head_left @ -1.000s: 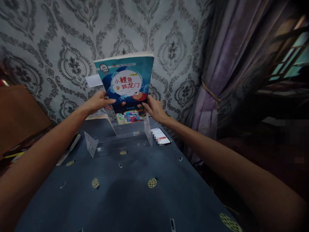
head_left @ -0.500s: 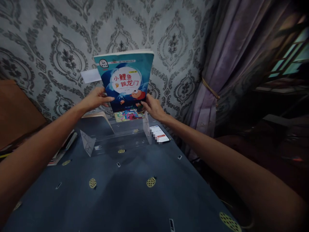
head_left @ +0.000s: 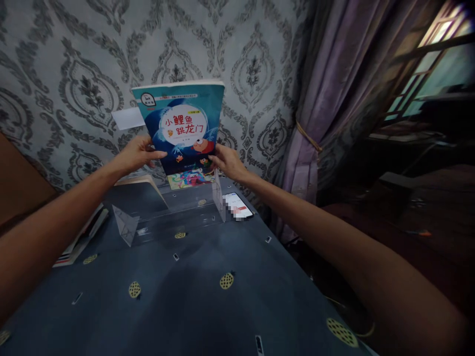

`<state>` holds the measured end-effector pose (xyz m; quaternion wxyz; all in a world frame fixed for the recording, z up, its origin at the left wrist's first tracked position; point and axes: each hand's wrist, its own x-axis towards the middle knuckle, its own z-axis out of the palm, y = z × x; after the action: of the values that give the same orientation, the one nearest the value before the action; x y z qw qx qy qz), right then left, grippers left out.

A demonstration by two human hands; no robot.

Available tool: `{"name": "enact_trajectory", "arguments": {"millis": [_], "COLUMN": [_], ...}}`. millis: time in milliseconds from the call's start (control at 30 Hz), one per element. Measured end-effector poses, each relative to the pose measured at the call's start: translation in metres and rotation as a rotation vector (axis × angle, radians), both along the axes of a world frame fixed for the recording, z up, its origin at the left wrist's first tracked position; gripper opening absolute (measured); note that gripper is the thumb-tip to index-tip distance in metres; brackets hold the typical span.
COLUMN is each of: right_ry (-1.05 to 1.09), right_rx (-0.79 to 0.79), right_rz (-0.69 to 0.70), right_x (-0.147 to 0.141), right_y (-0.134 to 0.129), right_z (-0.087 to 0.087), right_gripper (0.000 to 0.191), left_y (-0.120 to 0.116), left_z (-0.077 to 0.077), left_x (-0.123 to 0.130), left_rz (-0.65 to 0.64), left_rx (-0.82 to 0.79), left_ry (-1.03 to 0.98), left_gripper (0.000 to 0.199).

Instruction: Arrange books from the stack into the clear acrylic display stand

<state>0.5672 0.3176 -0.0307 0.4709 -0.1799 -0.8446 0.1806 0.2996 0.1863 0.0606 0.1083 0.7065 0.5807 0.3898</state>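
A blue children's book (head_left: 181, 126) with a carp on its cover is held upright, facing me, above the back of the table. My left hand (head_left: 139, 152) grips its lower left edge, thumb across the cover. At the lower right edge my right hand (head_left: 226, 159) pinches it the same way. Below the book, a colourful printed picture (head_left: 189, 179) is partly covered by it. A clear plastic stand (head_left: 218, 198) with triangular ends sits underneath. Behind the stand's left end, a dark book (head_left: 139, 194) leans with its page edges up.
A phone (head_left: 238, 205) with a lit screen lies right of the stand. Several books (head_left: 81, 237) are stacked at the left, near a brown cardboard panel (head_left: 22, 183). Patterned wallpaper backs the dark pineapple-print tablecloth (head_left: 178, 306); a tied purple curtain (head_left: 311, 133) hangs at the right.
The view has turned slightly to the right, so everything sits further left in the picture. Both hands keep their hold on the blue book, which stays above the stand.
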Motion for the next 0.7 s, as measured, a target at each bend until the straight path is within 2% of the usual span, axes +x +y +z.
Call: {"name": "enact_trajectory", "arguments": {"millis": [167, 400, 567, 700], "right_ry": [-0.003, -0.01, -0.054, -0.083], "right_rx": [0.04, 0.077, 0.086, 0.083], "right_rz": [-0.029, -0.084, -0.106, -0.138], "right_x": [0.002, 0.008, 0.012, 0.01], "right_y": [0.001, 0.002, 0.004, 0.007], "right_z": [0.001, -0.009, -0.008, -0.008], "right_gripper": [0.016, 0.015, 0.014, 0.011], "left_y": [0.001, -0.001, -0.001, 0.0], "left_z": [0.002, 0.001, -0.003, -0.005], "left_x": [0.001, 0.007, 0.008, 0.008], "left_rz": [0.025, 0.005, 0.046, 0.066], "left_rx": [-0.002, -0.019, -0.005, -0.069], "left_ry": [0.025, 0.111, 0.083, 0.056], "left_gripper": [0.032, 0.039, 0.038, 0.035]}}
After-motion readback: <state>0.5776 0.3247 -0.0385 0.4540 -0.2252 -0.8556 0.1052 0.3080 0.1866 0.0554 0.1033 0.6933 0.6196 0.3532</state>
